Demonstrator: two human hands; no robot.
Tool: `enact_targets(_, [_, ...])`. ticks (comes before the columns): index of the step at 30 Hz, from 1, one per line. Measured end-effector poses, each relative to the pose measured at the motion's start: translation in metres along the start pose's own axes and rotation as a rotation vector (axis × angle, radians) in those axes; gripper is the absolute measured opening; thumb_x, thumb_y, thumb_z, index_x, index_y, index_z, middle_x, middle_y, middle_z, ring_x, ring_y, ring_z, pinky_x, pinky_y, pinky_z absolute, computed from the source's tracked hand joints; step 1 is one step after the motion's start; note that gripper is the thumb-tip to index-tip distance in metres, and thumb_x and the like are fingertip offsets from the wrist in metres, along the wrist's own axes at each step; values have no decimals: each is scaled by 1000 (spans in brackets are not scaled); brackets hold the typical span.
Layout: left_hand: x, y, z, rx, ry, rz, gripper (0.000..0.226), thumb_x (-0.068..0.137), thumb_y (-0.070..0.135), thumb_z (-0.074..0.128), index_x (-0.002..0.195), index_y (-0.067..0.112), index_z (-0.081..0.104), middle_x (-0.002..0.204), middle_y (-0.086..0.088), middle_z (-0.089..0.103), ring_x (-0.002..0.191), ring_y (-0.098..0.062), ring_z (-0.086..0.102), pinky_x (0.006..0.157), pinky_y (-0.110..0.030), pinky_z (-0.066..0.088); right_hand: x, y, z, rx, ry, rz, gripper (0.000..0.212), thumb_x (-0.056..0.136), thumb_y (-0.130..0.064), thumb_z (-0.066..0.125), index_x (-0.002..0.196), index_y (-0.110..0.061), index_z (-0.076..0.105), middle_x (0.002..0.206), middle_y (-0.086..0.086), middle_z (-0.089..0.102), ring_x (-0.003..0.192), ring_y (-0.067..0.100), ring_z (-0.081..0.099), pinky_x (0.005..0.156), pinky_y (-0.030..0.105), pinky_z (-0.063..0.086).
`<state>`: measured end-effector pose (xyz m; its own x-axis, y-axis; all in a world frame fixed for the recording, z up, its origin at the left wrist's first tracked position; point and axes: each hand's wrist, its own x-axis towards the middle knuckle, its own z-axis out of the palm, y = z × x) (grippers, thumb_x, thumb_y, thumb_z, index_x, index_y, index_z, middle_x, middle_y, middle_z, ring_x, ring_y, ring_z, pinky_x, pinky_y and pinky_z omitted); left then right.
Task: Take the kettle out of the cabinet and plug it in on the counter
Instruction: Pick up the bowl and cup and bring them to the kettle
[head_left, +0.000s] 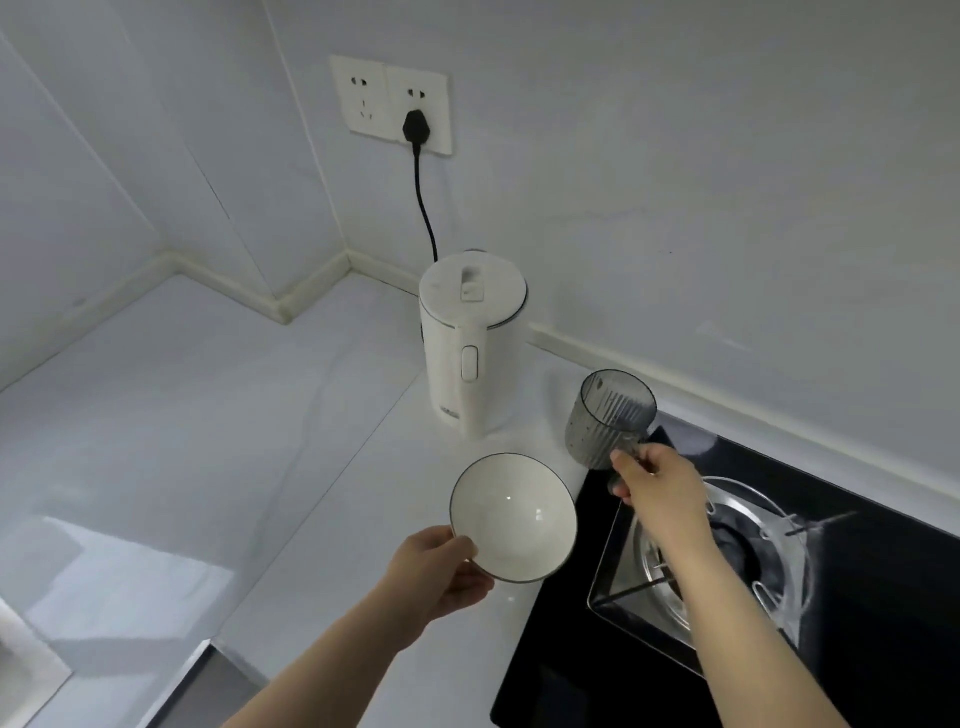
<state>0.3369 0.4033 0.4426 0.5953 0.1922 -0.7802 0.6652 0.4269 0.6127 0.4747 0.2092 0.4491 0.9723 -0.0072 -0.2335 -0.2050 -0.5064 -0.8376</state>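
Kettle (471, 345) base hidden — left hand (436, 569) gripping bowl (514, 517), right hand (657, 488) glass (608, 418).

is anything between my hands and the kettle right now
No object sits between them, but both hands are full. The left hand holds a white bowl and the right hand holds a grey cup, both just in front of the kettle.

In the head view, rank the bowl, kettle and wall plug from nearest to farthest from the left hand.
1. The bowl: held in the left hand, at its rim.
2. The kettle: standing on the counter beyond the bowl, near the wall.
3. The wall plug: up in the right-hand socket, above the kettle.
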Motion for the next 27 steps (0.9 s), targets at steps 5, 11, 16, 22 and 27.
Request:
enact_targets(5, [29,8,11,7,-23,-35,15,85,2,52,95,0,63,83,-22,64,78,-33,65,69,-34,59,32,-6,7,-35,8,17,16,90,-26,59,89,-11,65,68,7,69,67,19,64,68,33,50])
enact_targets(11, [47,15,20,1,-68,-62,15,85,3,53,96,-2,63,83,-23,64,79,-35,65,68,-34,58,64,-8,23,-48,9,38,17,87,-26,61,79,-11,65,63,6,67,71,29,65,77,41,53])
enact_targets(16, [57,22,24,-31,-79,-48,15,88,2,51,96,-1,64,82,-23,65,80,-34,65,66,-32,58,81,-10,30,-23,15,50,17,85,-24,61,75,-10,64,60,6,67,63,25,62,74,40,53])
enact_targets(22, [69,31,28,-64,-100,-57,15,89,0,50,97,-2,62,84,-25,65,79,-34,64,62,-30,59,94,-13,35,0,19,63,15,86,-21,61,75,-11,61,60,6,64,52,14,55,63,29,45])
enact_targets(27, [77,36,32,-50,-127,-68,17,89,0,49,100,-2,61,86,-25,65,80,-34,65,65,-31,59,102,-12,37,-17,45,63,14,88,-21,60,82,-8,63,64,6,65,49,8,54,53,19,38])
